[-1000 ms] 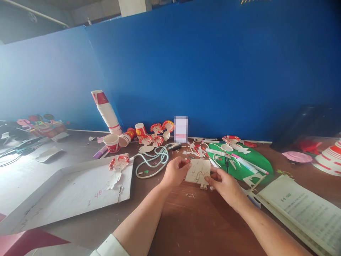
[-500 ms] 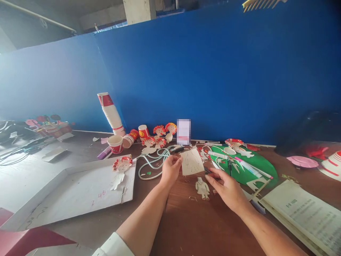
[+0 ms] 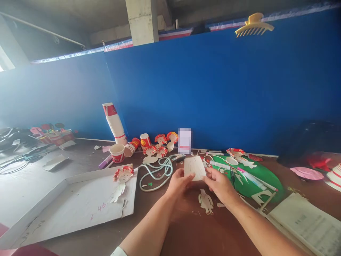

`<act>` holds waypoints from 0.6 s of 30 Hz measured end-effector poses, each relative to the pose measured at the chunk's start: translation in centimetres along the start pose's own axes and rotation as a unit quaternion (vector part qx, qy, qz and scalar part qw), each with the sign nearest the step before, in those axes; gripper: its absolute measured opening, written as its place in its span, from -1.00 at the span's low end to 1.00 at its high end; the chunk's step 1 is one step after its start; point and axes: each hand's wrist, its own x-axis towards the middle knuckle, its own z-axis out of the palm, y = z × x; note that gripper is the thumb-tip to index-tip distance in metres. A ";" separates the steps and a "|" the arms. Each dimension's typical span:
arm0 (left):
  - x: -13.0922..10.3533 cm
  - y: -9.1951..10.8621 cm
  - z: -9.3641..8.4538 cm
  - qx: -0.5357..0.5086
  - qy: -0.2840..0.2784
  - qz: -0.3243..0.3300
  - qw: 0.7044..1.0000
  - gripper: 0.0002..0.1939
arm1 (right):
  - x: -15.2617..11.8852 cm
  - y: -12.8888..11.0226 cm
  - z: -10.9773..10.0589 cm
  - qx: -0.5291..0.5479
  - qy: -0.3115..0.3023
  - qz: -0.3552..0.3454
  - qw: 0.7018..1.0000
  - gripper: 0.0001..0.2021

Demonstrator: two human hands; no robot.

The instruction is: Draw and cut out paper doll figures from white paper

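A small cream piece of paper [image 3: 195, 168] with faint drawn lines is held up over the brown table [image 3: 186, 231]. My left hand [image 3: 179, 182] pinches its lower left side, the thumb lying on the front. At the lower right edge, my right hand [image 3: 220, 185] grips the same paper between thumb and fingers. Whether the right hand also holds something behind the paper is hidden. Just below the hands, a cut-out paper figure [image 3: 206, 202] without a head lies flat on the table.
A white tray [image 3: 80, 202] with a paper figure is at left. Behind are a coiled pale cable [image 3: 157, 174], stacked cups [image 3: 114, 124] and red-rimmed paper figures [image 3: 161, 140]. A green sheet [image 3: 269, 174] with markers and an open book [image 3: 306, 220] lie at right.
My right hand has moved left and taken hold of the paper's lower right edge. The left thumb now lies over the paper's front. The view has tilted up slightly.
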 end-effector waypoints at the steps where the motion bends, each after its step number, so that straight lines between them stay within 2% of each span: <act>1: 0.2 -0.1 0.0 -0.021 -0.010 -0.011 1.000 -0.49 | 0.1 0.1 0.0 -0.008 -0.007 -0.008 1.000 -0.59; 3: 0.5 -0.3 -0.2 -0.057 0.016 -0.016 0.998 -0.49 | 0.1 0.5 -0.6 -0.054 -0.004 -0.022 0.998 -0.58; 5: 0.9 -0.4 -0.5 -0.066 0.052 -0.013 0.996 -0.52 | -0.1 1.0 -1.6 -0.166 0.045 -0.066 0.983 -0.62; 8: 1.2 -0.5 -1.0 -0.064 0.079 0.008 0.995 -0.56 | -0.5 1.7 -3.3 -0.393 0.075 -0.078 0.913 -0.66; 10: 1.3 -0.6 -1.1 -0.064 0.077 0.017 0.995 -0.57 | -0.8 1.8 -4.0 -0.480 0.035 -0.082 0.873 -0.71; 12: 1.2 -0.7 -1.1 -0.063 0.062 0.032 0.996 -0.57 | -1.1 1.6 -4.0 -0.518 0.006 -0.082 0.852 -0.75; 14: 1.2 -0.8 -1.0 -0.066 0.046 0.046 0.996 -0.55 | -1.3 1.2 -3.7 -0.538 0.002 -0.081 0.839 -0.73; 18: 1.3 -0.9 -1.0 -0.080 0.038 0.050 0.995 -0.56 | -1.4 1.0 -3.2 -0.531 -0.009 -0.073 0.844 -0.73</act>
